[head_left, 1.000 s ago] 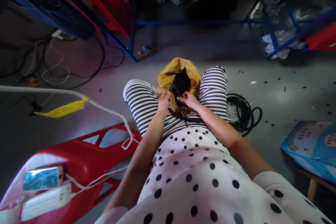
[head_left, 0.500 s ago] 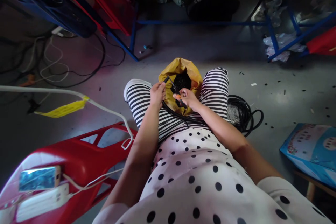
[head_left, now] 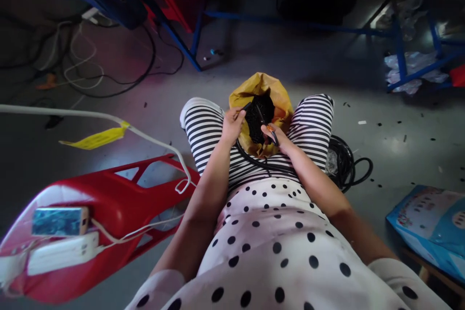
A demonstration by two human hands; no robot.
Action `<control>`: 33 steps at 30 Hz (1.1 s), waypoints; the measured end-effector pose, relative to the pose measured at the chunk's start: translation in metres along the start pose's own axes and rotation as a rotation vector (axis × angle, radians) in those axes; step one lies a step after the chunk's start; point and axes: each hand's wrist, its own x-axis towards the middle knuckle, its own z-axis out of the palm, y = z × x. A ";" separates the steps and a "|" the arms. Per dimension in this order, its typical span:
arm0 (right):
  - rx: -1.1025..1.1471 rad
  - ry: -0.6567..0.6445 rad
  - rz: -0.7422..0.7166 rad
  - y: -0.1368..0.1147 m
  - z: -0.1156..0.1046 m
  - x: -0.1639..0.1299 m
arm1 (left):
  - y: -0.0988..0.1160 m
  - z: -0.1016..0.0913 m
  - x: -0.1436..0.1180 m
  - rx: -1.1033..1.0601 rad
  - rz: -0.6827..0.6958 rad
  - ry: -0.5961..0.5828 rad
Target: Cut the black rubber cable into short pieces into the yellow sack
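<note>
My left hand [head_left: 233,124] is closed on a black cable [head_left: 242,150], whose short end sticks out past the fingertips. From that hand the cable runs back over my lap and under my right forearm. My right hand [head_left: 276,136] grips a pair of scissors [head_left: 271,131] with orange and black handles. Their dark blades point up and away, over the bag, apart from the cable end. Between my knees stands a yellow bag [head_left: 281,92] with its mouth open. Many small black pieces [head_left: 255,127] lie inside it.
A coil of black cable [head_left: 347,164] lies right of my leg. On my left, a red plastic stool [head_left: 109,203] carries a phone [head_left: 60,221] and a white power bank [head_left: 62,253]. A blue box [head_left: 428,223] is at right, a blue metal frame [head_left: 254,17] ahead.
The scissors have moved away from the cable end, and their blades now point more steeply upward. The whole view has shifted slightly, so my hands and the bag appear further right.
</note>
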 end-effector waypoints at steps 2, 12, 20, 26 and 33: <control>-0.042 -0.047 0.003 -0.002 -0.001 -0.002 | -0.003 -0.002 0.003 0.072 0.079 -0.006; -0.094 -0.023 0.015 -0.005 -0.001 -0.006 | -0.019 -0.003 0.000 0.541 0.385 -0.087; -0.076 -0.015 0.015 -0.008 0.001 -0.008 | -0.026 0.004 -0.006 0.656 0.422 -0.086; -0.084 0.004 0.033 -0.005 0.002 -0.006 | -0.025 0.006 -0.009 0.646 0.405 -0.055; -0.122 0.017 0.044 -0.009 0.004 -0.007 | -0.023 0.005 -0.009 0.745 0.413 -0.065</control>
